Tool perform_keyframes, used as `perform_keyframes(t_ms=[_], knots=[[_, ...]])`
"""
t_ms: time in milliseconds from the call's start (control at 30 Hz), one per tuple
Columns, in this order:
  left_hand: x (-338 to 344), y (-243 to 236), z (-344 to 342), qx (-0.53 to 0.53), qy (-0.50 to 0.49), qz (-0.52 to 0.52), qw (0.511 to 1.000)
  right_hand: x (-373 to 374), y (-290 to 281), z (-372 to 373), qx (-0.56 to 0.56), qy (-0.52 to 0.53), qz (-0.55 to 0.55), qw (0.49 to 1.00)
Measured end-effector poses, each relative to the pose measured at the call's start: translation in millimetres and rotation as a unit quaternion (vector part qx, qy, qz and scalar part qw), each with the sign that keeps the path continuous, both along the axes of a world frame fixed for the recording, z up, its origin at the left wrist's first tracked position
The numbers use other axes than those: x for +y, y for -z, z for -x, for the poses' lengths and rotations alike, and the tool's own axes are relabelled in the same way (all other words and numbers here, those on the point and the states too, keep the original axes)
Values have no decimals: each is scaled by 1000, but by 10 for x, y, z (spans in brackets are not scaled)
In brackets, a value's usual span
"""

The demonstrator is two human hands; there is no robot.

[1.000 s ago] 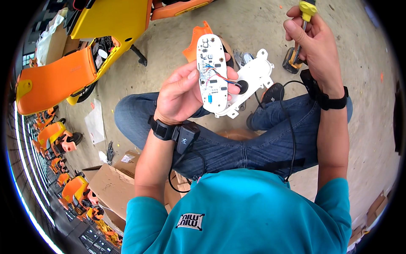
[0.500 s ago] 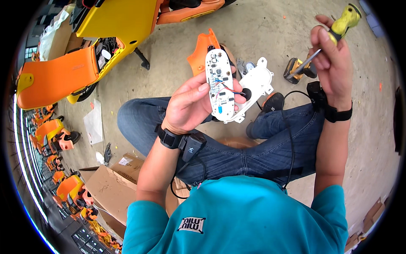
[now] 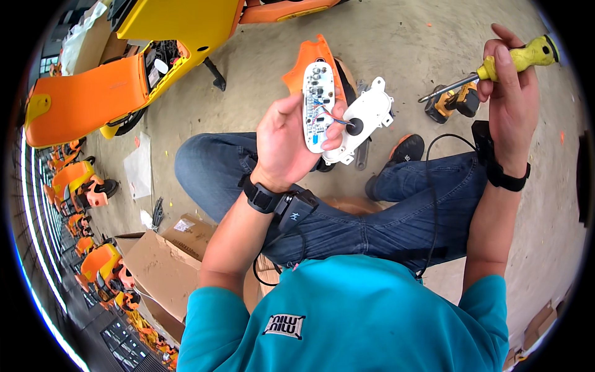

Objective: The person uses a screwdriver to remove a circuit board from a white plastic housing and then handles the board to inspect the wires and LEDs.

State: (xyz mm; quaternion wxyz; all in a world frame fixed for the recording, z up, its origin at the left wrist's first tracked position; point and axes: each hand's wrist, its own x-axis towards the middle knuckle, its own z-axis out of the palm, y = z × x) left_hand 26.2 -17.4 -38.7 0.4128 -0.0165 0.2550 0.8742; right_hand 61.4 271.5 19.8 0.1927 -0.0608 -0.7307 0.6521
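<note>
My left hand [image 3: 290, 144] holds a long white circuit board [image 3: 318, 105] with rounded ends, its component side up, above my bent legs. Thin red and blue wires [image 3: 333, 116] run from the board to a black round grommet on a white plastic housing [image 3: 365, 118]. That housing hangs at the board's right, next to my left fingertips. Out to the right, my right hand [image 3: 511, 87] is closed round a screwdriver [image 3: 519, 59] with a yellow handle. Its metal shaft points left, over a yellow and black cordless drill [image 3: 449, 104] on the floor.
Beyond the board lies an orange plastic panel [image 3: 308, 57]. A yellow and orange scooter [image 3: 93, 87] stands at the upper left. An open cardboard box [image 3: 164, 266] sits by my left elbow. A black cable [image 3: 432, 192] crosses my right leg to my wrist.
My right hand has moved right and turned the screwdriver from steeply slanted toward level. The board and housing have shifted slightly, and my left thumb has lifted off the board's edge.
</note>
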Motion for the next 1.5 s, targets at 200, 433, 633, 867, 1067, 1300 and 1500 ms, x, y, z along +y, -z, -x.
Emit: perform_keyframes(t_ms=[200, 433, 633, 867, 1067, 1300, 1500], knots=[[-41, 87, 39, -13, -7, 28, 999, 83, 76, -8, -1, -36, -33, 999], [-21, 96, 71, 0, -39, 72, 997, 168, 163, -91, 16, -96, 41, 994], [-1, 85, 84, 22, -35, 81, 996, 173, 129, -46, -11, -82, 52, 995], [-3, 114, 84, 28, -48, 77, 995, 101, 52, -86, -25, -150, 82, 985], [28, 69, 54, 68, -112, 151, 980, -118, 76, -66, -25, -130, 57, 990], [45, 29, 39, 125, -135, 190, 964, -274, 161, -43, -23, -126, 93, 987], [55, 7, 31, 139, -142, 209, 957, -304, 225, -28, -11, -136, 113, 984]])
